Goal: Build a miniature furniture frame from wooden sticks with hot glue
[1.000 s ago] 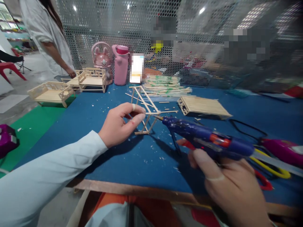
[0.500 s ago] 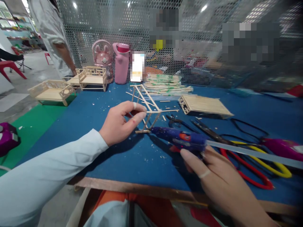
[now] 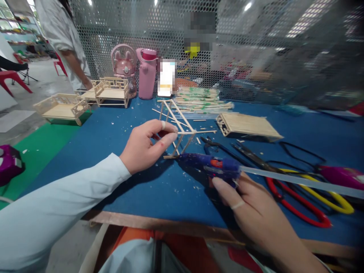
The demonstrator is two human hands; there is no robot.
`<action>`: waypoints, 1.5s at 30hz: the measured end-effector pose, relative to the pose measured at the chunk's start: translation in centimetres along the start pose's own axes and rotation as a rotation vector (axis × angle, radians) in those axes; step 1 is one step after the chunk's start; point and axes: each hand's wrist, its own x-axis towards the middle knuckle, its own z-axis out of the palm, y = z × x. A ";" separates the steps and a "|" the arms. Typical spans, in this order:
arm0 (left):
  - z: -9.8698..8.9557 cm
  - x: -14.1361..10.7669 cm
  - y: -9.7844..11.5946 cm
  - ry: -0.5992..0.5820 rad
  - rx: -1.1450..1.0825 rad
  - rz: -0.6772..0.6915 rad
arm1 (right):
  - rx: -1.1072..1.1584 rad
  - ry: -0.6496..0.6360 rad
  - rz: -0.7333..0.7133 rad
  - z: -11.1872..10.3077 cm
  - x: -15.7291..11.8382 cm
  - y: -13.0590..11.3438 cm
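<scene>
A small frame of thin wooden sticks (image 3: 185, 133) stands on the blue tabletop in front of me. My left hand (image 3: 149, 146) pinches its near left corner between thumb and fingers. My right hand (image 3: 250, 203) is wrapped around a blue hot glue gun (image 3: 218, 165), thumb along its side. The gun's dark nozzle is at the frame's lower front bar, and I cannot tell if they touch. A long translucent glue stick (image 3: 287, 178) sticks out of the gun's back end.
Red-handled pliers (image 3: 298, 212) and yellow-handled ones (image 3: 338, 201) lie at right, near a slatted wooden piece (image 3: 250, 127). Bundled sticks (image 3: 201, 99), a phone (image 3: 166, 79) and a pink bottle (image 3: 147, 76) line the back. Miniature wooden benches (image 3: 62, 108) stand left; a person (image 3: 64, 41) is beyond.
The glue gun in my right hand has shifted slightly left along the frame's lower bar. My left hand keeps its pinch on the frame. The view has tilted a little.
</scene>
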 end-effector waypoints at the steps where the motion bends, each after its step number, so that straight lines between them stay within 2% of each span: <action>1: 0.0 0.0 0.0 0.001 0.000 0.001 | 0.006 -0.001 0.002 0.0 0.0 0.0; 10: 0.0 0.0 -0.1 0.011 -0.013 0.017 | 0.023 -0.011 0.018 0.1 -0.2 0.3; 21: 0.1 0.0 -0.1 0.011 -0.024 0.023 | -0.144 -0.007 -0.073 0.5 -1.5 -0.3; 27: 0.1 0.0 -0.1 0.008 -0.017 0.019 | -0.167 0.031 -0.137 1.5 -1.4 -0.4; 38: 0.2 0.0 -0.1 0.010 -0.030 0.028 | -0.240 0.072 -0.254 1.7 -1.3 -0.2; 45: 0.1 0.0 -0.2 0.006 -0.028 0.021 | -0.253 0.063 -0.230 1.4 -1.7 0.1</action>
